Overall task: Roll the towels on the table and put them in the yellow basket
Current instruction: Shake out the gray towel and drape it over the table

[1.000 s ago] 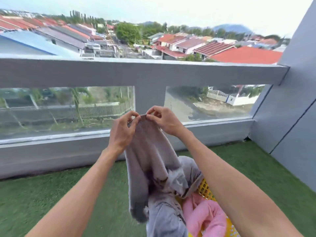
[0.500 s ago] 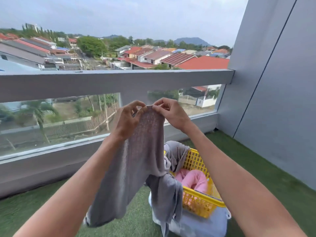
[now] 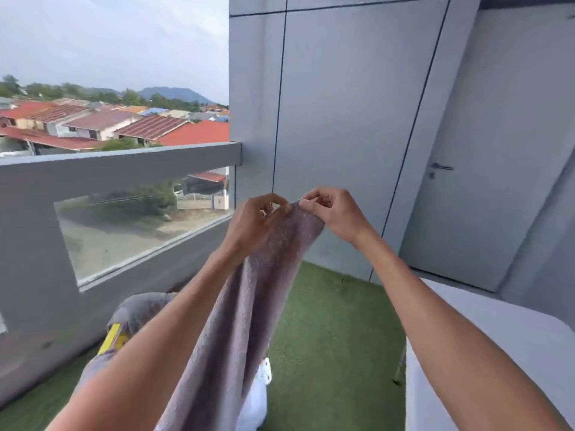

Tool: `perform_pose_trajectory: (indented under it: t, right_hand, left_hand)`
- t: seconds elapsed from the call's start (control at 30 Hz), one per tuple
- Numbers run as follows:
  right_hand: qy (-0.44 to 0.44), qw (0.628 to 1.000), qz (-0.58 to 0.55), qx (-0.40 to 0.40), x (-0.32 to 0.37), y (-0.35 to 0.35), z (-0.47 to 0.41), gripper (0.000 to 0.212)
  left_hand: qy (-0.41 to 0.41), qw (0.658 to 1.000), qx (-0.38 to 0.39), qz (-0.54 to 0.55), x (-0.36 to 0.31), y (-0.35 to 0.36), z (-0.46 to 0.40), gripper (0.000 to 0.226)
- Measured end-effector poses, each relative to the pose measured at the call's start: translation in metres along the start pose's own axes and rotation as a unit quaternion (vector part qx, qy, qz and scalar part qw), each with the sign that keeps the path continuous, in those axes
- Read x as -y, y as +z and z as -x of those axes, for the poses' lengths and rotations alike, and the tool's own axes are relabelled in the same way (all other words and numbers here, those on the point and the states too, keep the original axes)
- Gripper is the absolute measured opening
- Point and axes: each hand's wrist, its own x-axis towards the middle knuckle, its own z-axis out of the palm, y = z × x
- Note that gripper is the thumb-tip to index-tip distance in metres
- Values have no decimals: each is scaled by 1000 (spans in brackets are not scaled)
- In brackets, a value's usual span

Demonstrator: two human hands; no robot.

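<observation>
Low on the left, a sliver of the yellow basket [image 3: 113, 337] shows behind the person's left forearm, with a grey cloth [image 3: 140, 307] draped over its rim; whether that cloth is rolled I cannot tell, and the basket's inside is hidden. Beyond it runs the balcony railing [image 3: 118, 160] with rooftops past it.

In the middle, the left hand [image 3: 252, 223] is curled round one top corner of a grey towel [image 3: 245, 312], thumb and fingers pinching the edge. The towel hangs straight down from there, long and loose, its lower end passing out of the bottom of the view between the two forearms. Just to the right, the right hand [image 3: 334, 213] pinches the other top corner between thumb and forefinger, so the two grips sit close together with the towel's upper edge bunched between them.

Further right, the pale table [image 3: 504, 337] curves in at the lower corner, and the towel is well clear of it, held in the air over the green turf [image 3: 333, 331].

To my eye this towel is not yet rolled: it needs laying on the table, rolling, then carrying to the basket.
</observation>
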Motion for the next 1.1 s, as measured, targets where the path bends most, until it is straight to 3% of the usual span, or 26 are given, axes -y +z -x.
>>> perform_pose_trajectory:
  t: [0.27, 0.5, 0.77, 0.8, 0.93, 1.0, 1.1]
  right_hand:
    - [38, 994, 101, 28, -101, -161, 15, 26]
    - [83, 987, 110, -83, -173, -196, 13, 12]
    - [145, 944, 176, -239, -236, -230, -26, 15]
    - [174, 944, 170, -221, -244, -226, -31, 15]
    - [287, 958, 22, -21, -273, -187, -54, 30]
    - [281, 958, -50, -22, -292, -170, -69, 34]
    - [261, 955, -127, -61, -312, -163, -89, 29]
  left_hand:
    - [1, 985, 123, 117, -61, 171, -56, 19]
    - [-95, 947, 227, 206, -37, 255, -72, 48]
    - [-82, 935, 251, 235, 34, 313, -142, 47]
    - [-73, 935, 249, 241, 36, 317, -158, 46]
    - [7, 920, 298, 255, 30, 338, -211, 47]
    - [46, 908, 341, 241, 33, 352, -228, 46]
    - [37, 893, 366, 260, 57, 368, -243, 43]
